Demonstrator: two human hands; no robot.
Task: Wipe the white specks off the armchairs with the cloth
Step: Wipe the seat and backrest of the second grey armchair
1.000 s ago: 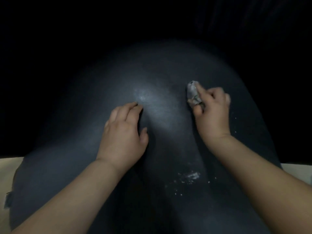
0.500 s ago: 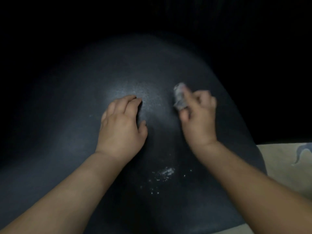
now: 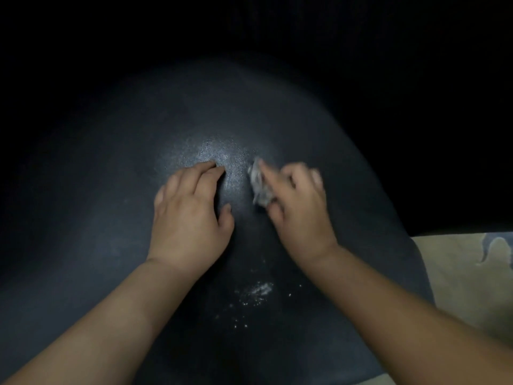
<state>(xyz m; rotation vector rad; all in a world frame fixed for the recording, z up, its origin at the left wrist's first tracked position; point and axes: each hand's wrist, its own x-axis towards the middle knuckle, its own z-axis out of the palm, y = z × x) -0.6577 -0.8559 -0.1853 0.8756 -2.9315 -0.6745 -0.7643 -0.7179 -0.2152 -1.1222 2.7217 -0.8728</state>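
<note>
Across the middle of the frame a dark, fine-grained armchair (image 3: 111, 218) surface is lit from above, its surroundings lost in blackness. At centre the left hand (image 3: 188, 218) is laid flat on it, fingers loosely spread. Just right of it, a small crumpled grey cloth (image 3: 259, 187) is pinched against the surface by the right hand (image 3: 299, 207), index finger extended along it. White specks (image 3: 256, 293) are scattered lower centre. A pale patterned floor (image 3: 466, 279) is seen at lower right.
</note>
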